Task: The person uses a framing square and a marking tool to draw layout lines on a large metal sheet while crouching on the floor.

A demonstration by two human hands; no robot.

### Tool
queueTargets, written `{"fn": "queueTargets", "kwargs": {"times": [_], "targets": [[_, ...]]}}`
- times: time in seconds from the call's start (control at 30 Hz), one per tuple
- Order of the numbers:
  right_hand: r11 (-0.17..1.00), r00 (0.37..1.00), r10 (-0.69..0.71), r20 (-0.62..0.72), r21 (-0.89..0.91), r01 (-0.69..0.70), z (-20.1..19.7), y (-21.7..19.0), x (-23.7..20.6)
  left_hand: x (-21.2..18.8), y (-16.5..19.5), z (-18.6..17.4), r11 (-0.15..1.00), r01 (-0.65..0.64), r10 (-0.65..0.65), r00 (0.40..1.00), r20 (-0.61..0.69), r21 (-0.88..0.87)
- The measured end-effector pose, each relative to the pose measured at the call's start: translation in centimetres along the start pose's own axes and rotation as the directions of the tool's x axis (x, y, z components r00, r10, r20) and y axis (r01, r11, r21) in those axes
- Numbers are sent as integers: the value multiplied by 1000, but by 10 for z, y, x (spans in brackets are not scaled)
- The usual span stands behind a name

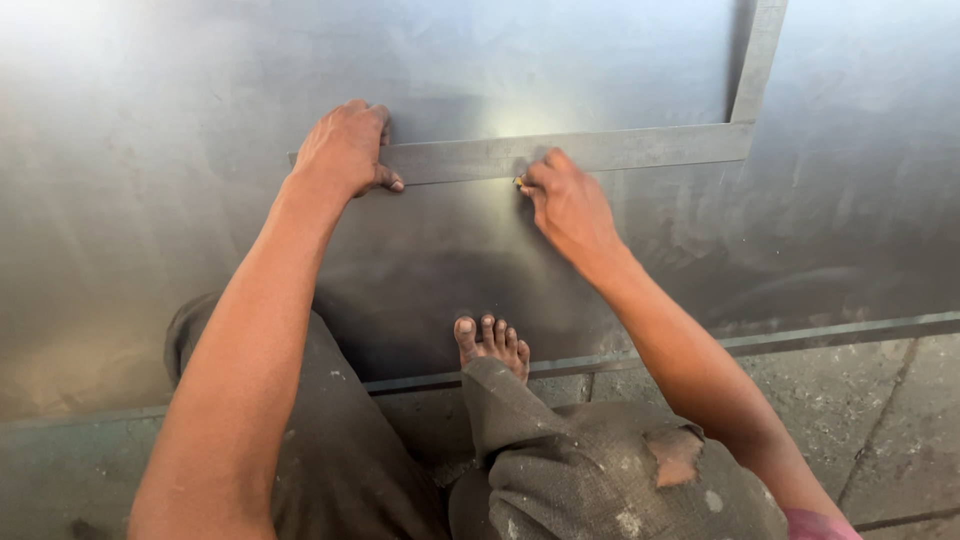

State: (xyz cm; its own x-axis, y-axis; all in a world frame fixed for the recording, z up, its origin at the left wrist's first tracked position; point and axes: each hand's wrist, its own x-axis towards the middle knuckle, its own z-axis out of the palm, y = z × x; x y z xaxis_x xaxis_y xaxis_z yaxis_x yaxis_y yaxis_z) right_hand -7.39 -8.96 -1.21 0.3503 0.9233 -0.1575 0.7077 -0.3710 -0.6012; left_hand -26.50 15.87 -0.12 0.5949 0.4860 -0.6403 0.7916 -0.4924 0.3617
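Observation:
A large shiny metal sheet [180,180] lies flat on the floor and fills most of the view. On it rests a steel L-shaped square [620,150], its long arm running left to right and its short arm going up at the right. My left hand [345,148] presses down on the left end of the square. My right hand [568,205] pinches a small marking tool [520,182], its tip touching the sheet just below the square's lower edge.
My bare right foot [492,342] rests on the sheet near its front edge [800,338]. My knees in dark worn trousers [560,460] crouch over a grey concrete floor [880,420] in the foreground.

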Motion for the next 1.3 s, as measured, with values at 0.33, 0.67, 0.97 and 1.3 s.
{"fn": "queueTargets", "kwargs": {"times": [0.33, 0.67, 0.97, 1.3], "targets": [[996, 972, 81, 219, 26, -88, -2, -3, -27, 5, 8, 3, 998, -58, 59, 998, -6, 35], [983, 988, 66, -138, 179, -41, 1, -30, -8, 2, 12, 6, 1000, 9, -9, 1000, 16, -6], [993, 992, 33, -119, 113, -20, 1, -21, -10, 4, 12, 17, 996, -78, 79, 996, -34, 31], [977, 743, 183, 644, -202, -66, -2, -5, -27, 13, 11, 22, 992, -119, 120, 993, -22, 51]]}}
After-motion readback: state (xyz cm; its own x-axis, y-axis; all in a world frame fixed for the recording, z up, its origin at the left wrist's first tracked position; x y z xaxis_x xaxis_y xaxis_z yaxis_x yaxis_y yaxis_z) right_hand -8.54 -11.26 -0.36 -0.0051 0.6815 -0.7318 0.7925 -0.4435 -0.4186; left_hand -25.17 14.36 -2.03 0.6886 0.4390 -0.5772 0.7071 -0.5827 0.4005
